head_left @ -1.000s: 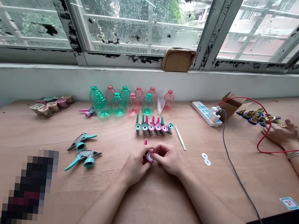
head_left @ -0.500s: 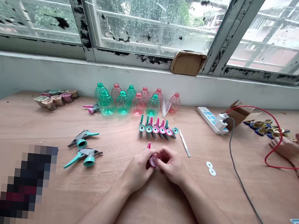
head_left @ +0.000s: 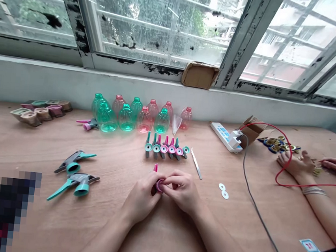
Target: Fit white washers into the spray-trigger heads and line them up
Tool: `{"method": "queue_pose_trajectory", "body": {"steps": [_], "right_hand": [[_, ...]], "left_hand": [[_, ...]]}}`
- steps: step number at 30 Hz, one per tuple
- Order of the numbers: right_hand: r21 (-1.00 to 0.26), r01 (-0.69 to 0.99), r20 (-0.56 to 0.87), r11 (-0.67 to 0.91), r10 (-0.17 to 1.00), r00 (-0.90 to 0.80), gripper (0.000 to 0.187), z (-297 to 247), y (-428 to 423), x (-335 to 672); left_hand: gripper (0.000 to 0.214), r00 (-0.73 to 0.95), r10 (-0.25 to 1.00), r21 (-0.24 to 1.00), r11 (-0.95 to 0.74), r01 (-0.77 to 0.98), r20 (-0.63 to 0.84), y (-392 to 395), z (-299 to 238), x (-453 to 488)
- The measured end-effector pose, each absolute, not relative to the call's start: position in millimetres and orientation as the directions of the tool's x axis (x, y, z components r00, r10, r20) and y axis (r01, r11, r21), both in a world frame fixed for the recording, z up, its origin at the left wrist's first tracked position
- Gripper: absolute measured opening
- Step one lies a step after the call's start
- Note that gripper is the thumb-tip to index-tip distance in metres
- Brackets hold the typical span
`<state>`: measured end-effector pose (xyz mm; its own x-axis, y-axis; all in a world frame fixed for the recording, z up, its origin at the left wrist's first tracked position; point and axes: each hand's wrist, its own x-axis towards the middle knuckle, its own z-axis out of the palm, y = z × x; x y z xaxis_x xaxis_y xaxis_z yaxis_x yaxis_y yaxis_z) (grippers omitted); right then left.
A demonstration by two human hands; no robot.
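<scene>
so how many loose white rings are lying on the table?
2, both to the right of the right hand: a farther ring and a nearer ring, edges meeting or overlapping. Any under that hand would be hidden.

Bottles (head_left: 144,120) stand on the table (head_left: 118,153), behind a row of spray tops (head_left: 165,150). Two other spray tops (head_left: 77,178) lie left of that row; tweezers (head_left: 196,164) lie just right.
</scene>
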<state>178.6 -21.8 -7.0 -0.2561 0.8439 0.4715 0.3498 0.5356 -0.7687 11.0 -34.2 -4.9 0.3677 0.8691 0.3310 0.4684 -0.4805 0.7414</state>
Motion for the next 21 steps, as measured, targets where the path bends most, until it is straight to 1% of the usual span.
{"method": "queue_pose_trajectory", "body": {"steps": [5, 11, 17, 21], "right_hand": [[-0.760, 0.363, 0.471, 0.539, 0.842, -0.263, 0.005, -2.5, -23.8, 177.5], [-0.775, 0.336, 0.460, 0.535, 0.843, -0.281, 0.009, -2.6, -24.8, 179.5], [-0.773, 0.332, 0.447, 0.541, 0.835, -0.321, 0.015, -5.0, -21.0, 182.8], [-0.753, 0.321, 0.470, 0.574, 0.811, -0.349, 0.014, -6.1, -17.5, 186.4]], "left_hand": [[0.034, 0.381, 0.854, 0.711, -0.510, 0.483, 0.354, -34.4, -3.9, 10.8], [0.031, 0.362, 0.878, 0.753, -0.461, 0.470, 0.312, -34.7, -6.8, 9.9], [0.030, 0.391, 0.872, 0.756, -0.464, 0.462, 0.296, -34.2, -4.9, 8.2], [0.026, 0.396, 0.873, 0.756, -0.458, 0.468, 0.284, -32.2, -5.2, 7.8]]}}
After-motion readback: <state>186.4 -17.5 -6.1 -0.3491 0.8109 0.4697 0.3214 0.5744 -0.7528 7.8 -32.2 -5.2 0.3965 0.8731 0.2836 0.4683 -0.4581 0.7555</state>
